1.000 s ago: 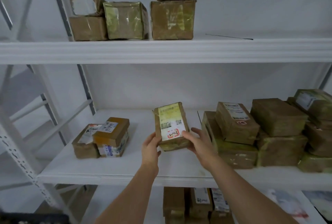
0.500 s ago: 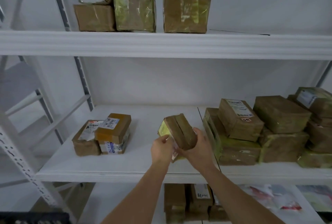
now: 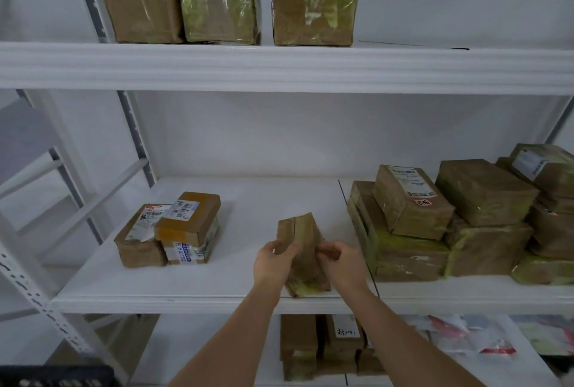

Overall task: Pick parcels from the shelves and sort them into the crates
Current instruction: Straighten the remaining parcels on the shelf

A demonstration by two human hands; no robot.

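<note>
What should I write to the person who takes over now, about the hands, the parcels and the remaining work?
Left hand and right hand both grip one parcel, held above the middle shelf.
Two parcels lie at that shelf's left, a stack at its right; more are on the top and bottom shelves.
Done: one parcel picked.
Left: put it in a crate, then sort the others. Only a dark corner, perhaps a crate, shows at bottom left.

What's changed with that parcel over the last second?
Both hands, left and right, have kept hold of the parcel and turned it: its label face, shown before, now faces away, plain brown side up. The stacks on the shelf stayed put.
</note>
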